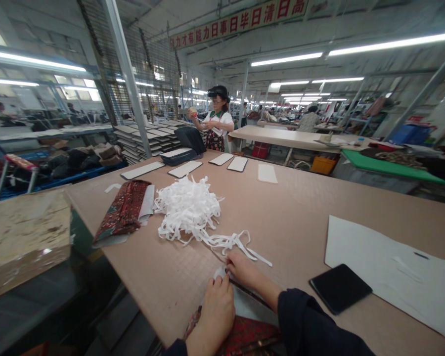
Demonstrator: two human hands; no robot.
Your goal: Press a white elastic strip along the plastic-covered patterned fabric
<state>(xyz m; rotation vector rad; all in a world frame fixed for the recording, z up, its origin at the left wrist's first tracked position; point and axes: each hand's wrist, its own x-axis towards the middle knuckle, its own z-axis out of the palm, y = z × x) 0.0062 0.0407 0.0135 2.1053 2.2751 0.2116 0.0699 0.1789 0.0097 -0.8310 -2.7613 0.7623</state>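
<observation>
My left hand (217,312) and my right hand (246,273) meet at the near edge of the tan board table (292,232). Both pinch a white strip (219,273), though the fingers partly hide it. Its tail leads towards a loose pile of white strips (187,210). Below my hands lies a red patterned fabric (244,338), with a thin dark edge under my right wrist. A folded red patterned fabric with white backing (122,212) lies left of the pile. To my right are a black tablet (340,288) and a large white sheet (393,277).
White-faced panels (237,163) lie in a row across the far table. Beyond stands a person (217,121) beside a black bag (187,141) and stacked boards (144,141). A worn cardboard box (25,237) sits at left; a green mat (389,165) lies at right.
</observation>
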